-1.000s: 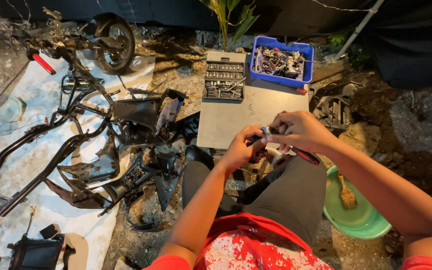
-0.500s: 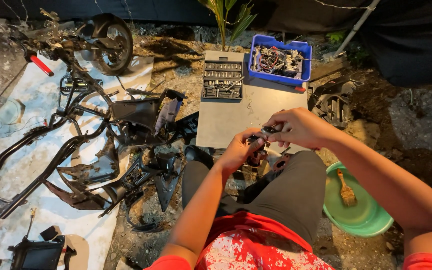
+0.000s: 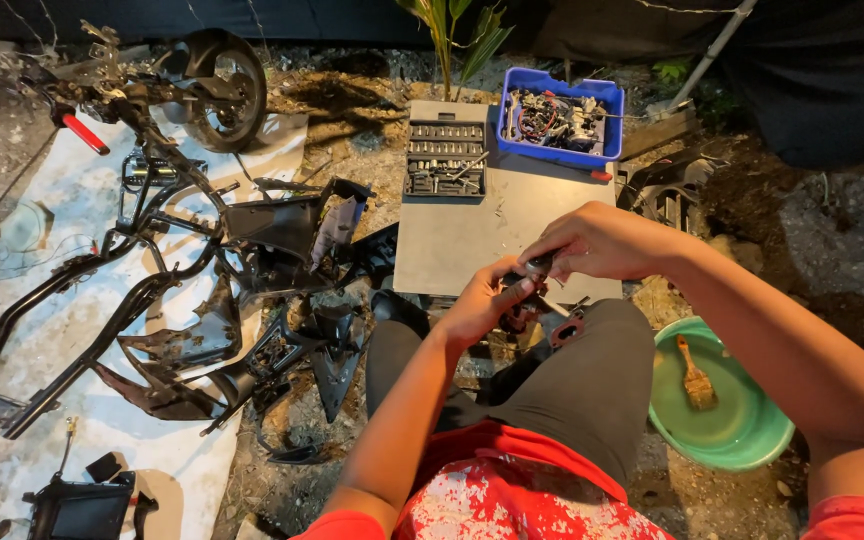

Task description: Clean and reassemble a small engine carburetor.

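Small dark metal part [image 3: 532, 275] sat between both hands above lap, near edge of grey board [image 3: 452, 245]. Left hand [image 3: 480, 305] pinched it from below-left, right hand [image 3: 602, 243] clamped top from right. Long axis unclear.

Flat grey square board [image 3: 472, 240] on dirt ground [image 3: 352, 140]; open black socket set case [image 3: 445, 158] and blue plastic parts bin [image 3: 560, 122] on its far edge.
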